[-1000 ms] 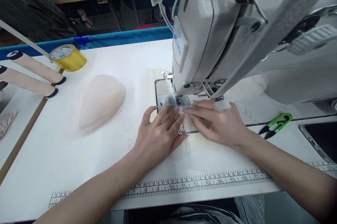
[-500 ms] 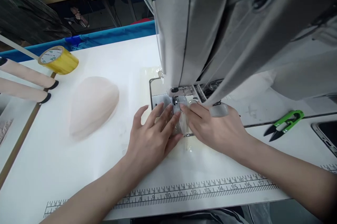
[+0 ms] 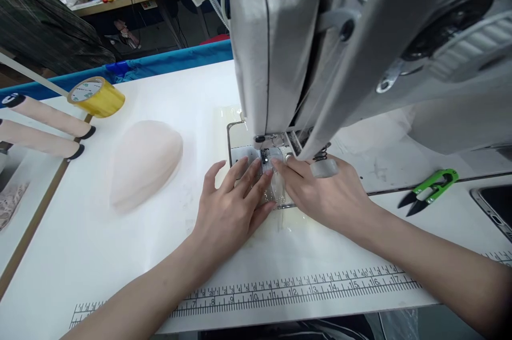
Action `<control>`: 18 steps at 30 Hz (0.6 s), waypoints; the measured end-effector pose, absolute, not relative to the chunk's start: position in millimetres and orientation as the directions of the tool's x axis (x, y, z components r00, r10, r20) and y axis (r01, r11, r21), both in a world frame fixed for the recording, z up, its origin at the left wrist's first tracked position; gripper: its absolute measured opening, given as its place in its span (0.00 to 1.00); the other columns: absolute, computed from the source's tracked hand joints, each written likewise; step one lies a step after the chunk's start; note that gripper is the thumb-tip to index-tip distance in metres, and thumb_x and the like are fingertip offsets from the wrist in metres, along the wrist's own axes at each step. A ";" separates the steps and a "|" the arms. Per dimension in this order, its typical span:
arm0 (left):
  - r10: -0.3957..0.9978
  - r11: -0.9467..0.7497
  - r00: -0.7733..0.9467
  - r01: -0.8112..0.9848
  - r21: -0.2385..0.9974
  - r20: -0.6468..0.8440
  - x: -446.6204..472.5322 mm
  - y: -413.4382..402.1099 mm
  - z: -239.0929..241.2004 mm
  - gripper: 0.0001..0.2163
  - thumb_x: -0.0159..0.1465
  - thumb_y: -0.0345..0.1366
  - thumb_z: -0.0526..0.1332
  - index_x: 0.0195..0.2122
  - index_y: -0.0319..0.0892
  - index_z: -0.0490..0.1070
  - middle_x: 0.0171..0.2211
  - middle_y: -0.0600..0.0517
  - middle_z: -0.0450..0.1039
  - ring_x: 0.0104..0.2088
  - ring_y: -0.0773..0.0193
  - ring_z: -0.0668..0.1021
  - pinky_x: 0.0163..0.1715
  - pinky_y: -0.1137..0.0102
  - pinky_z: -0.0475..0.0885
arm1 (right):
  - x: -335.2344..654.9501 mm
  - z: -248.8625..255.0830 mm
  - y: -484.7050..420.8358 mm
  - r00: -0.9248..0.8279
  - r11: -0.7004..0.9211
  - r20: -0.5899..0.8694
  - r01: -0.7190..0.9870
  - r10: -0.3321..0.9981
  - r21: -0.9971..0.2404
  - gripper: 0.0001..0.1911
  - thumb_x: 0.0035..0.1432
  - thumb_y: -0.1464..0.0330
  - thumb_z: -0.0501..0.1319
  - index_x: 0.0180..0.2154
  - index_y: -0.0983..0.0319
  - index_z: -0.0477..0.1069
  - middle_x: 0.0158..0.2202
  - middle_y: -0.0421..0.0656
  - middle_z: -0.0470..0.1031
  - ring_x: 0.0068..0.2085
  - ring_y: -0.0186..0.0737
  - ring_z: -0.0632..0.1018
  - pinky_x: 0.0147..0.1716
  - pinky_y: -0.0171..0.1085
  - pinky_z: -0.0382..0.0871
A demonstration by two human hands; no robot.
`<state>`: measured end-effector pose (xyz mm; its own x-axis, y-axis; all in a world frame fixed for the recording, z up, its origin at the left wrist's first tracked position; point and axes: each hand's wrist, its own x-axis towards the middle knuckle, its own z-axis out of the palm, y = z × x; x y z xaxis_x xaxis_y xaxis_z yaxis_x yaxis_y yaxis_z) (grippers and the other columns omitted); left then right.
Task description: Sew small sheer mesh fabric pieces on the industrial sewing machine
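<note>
My left hand [image 3: 232,207] lies flat with fingers stretched out on a small clear plastic strip [image 3: 276,191] over the metal needle plate [image 3: 240,143] of the sewing machine [image 3: 320,52]. From the right, my right hand [image 3: 324,191] presses its fingertips on the same strip just under the presser foot [image 3: 266,158]. A clear thimble-like ring [image 3: 322,168] sits on one right finger. Both hands' fingertips almost meet at the needle.
A pale pink foam cup [image 3: 144,161] lies left of my hands. Yellow tape roll [image 3: 96,96] and two beige thread cones [image 3: 44,127] stand at far left. Green snips [image 3: 428,188] lie right. A printed ruler [image 3: 296,289] runs along the table's front edge.
The view dropped closer under the machine head. Both hands shifted slightly left and forward, keeping the clear strip pressed at the presser foot.
</note>
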<state>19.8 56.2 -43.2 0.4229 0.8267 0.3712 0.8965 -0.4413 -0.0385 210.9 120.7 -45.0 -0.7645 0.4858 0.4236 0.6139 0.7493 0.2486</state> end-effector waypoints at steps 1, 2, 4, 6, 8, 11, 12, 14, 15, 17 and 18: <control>0.827 -0.442 0.423 0.896 -0.037 0.370 20.0 56.2 -43.2 0.17 0.71 0.42 0.52 0.57 0.43 0.69 0.56 0.48 0.71 0.58 0.52 0.71 0.57 0.52 0.57 | 210.9 -45.0 120.8 -0.762 0.750 0.430 0.614 0.484 0.244 0.13 0.55 0.79 0.58 0.41 0.68 0.78 0.28 0.44 0.76 0.31 0.40 0.69 0.27 0.39 0.50; 0.827 -0.442 0.424 0.896 -0.037 0.369 20.1 56.3 -43.2 0.17 0.71 0.42 0.52 0.57 0.43 0.68 0.56 0.48 0.70 0.58 0.52 0.71 0.57 0.52 0.57 | 210.9 -45.0 120.9 -0.763 0.753 0.433 0.611 0.480 0.243 0.14 0.54 0.79 0.58 0.41 0.68 0.77 0.28 0.44 0.76 0.31 0.40 0.69 0.27 0.39 0.51; 0.828 -0.443 0.425 0.896 -0.038 0.365 20.4 56.6 -43.2 0.17 0.71 0.42 0.52 0.57 0.43 0.68 0.56 0.48 0.70 0.58 0.52 0.70 0.57 0.52 0.57 | 211.0 -45.0 121.1 -0.765 0.756 0.432 0.609 0.478 0.242 0.15 0.54 0.80 0.58 0.43 0.68 0.77 0.27 0.44 0.76 0.31 0.40 0.70 0.27 0.39 0.51; 0.829 -0.443 0.424 0.896 -0.035 0.364 20.5 56.8 -43.4 0.17 0.71 0.42 0.52 0.58 0.44 0.68 0.56 0.48 0.70 0.58 0.52 0.70 0.57 0.52 0.56 | 211.1 -45.0 121.2 -0.766 0.753 0.426 0.610 0.481 0.246 0.17 0.54 0.80 0.58 0.45 0.68 0.76 0.28 0.44 0.77 0.31 0.40 0.70 0.27 0.39 0.52; 0.833 -0.439 0.418 0.898 -0.028 0.361 20.3 56.8 -43.7 0.17 0.71 0.42 0.52 0.58 0.44 0.67 0.56 0.48 0.70 0.58 0.52 0.70 0.57 0.52 0.56 | 211.1 -45.0 121.1 -0.767 0.750 0.416 0.612 0.488 0.250 0.18 0.54 0.80 0.58 0.46 0.68 0.76 0.30 0.45 0.78 0.32 0.40 0.71 0.27 0.39 0.51; 0.838 -0.433 0.409 0.901 -0.017 0.361 19.2 56.6 -43.9 0.18 0.71 0.43 0.52 0.59 0.45 0.66 0.57 0.49 0.70 0.58 0.53 0.70 0.58 0.52 0.56 | 211.0 -44.9 120.8 -0.767 0.745 0.412 0.616 0.492 0.257 0.19 0.54 0.80 0.58 0.48 0.68 0.75 0.32 0.45 0.78 0.32 0.40 0.71 0.26 0.39 0.50; 0.840 -0.431 0.407 0.902 -0.014 0.358 18.7 56.6 -44.0 0.18 0.71 0.43 0.52 0.59 0.45 0.66 0.57 0.49 0.69 0.58 0.53 0.70 0.58 0.53 0.55 | 210.9 -44.8 120.8 -0.766 0.742 0.410 0.619 0.496 0.258 0.19 0.54 0.80 0.58 0.48 0.68 0.75 0.32 0.45 0.78 0.32 0.39 0.71 0.26 0.39 0.50; 0.844 -0.428 0.404 0.904 -0.011 0.352 17.5 57.0 -44.2 0.18 0.72 0.43 0.51 0.59 0.45 0.66 0.58 0.49 0.69 0.58 0.53 0.69 0.58 0.52 0.55 | 210.5 -44.6 121.1 -0.763 0.739 0.401 0.624 0.507 0.254 0.20 0.54 0.80 0.58 0.49 0.67 0.75 0.32 0.45 0.79 0.32 0.39 0.72 0.26 0.39 0.51; 0.847 -0.426 0.403 0.904 -0.010 0.347 17.1 57.3 -44.4 0.18 0.72 0.43 0.51 0.59 0.45 0.66 0.58 0.49 0.69 0.59 0.53 0.69 0.58 0.52 0.54 | 210.3 -44.7 121.5 -0.762 0.738 0.396 0.626 0.512 0.251 0.20 0.54 0.80 0.58 0.49 0.67 0.75 0.32 0.45 0.79 0.32 0.39 0.72 0.26 0.39 0.51; 0.850 -0.425 0.404 0.905 -0.012 0.337 16.5 58.3 -45.2 0.18 0.72 0.43 0.51 0.59 0.45 0.66 0.58 0.49 0.68 0.59 0.53 0.69 0.58 0.52 0.54 | 209.8 -44.9 122.5 -0.761 0.737 0.390 0.629 0.518 0.248 0.20 0.55 0.79 0.57 0.49 0.66 0.75 0.32 0.44 0.79 0.33 0.39 0.72 0.27 0.39 0.52; 0.851 -0.425 0.405 0.905 -0.015 0.334 16.5 58.8 -45.6 0.18 0.72 0.43 0.51 0.60 0.44 0.65 0.59 0.49 0.68 0.59 0.52 0.69 0.58 0.52 0.54 | 209.7 -45.0 123.1 -0.761 0.736 0.390 0.629 0.518 0.249 0.20 0.55 0.79 0.57 0.49 0.66 0.75 0.32 0.45 0.79 0.33 0.39 0.72 0.28 0.39 0.53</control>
<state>16.5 58.8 -45.6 0.4054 0.8511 0.3336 0.9049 -0.4253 -0.0147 209.7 123.1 -45.0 -0.7611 0.5184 0.3897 0.6291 0.7363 0.2493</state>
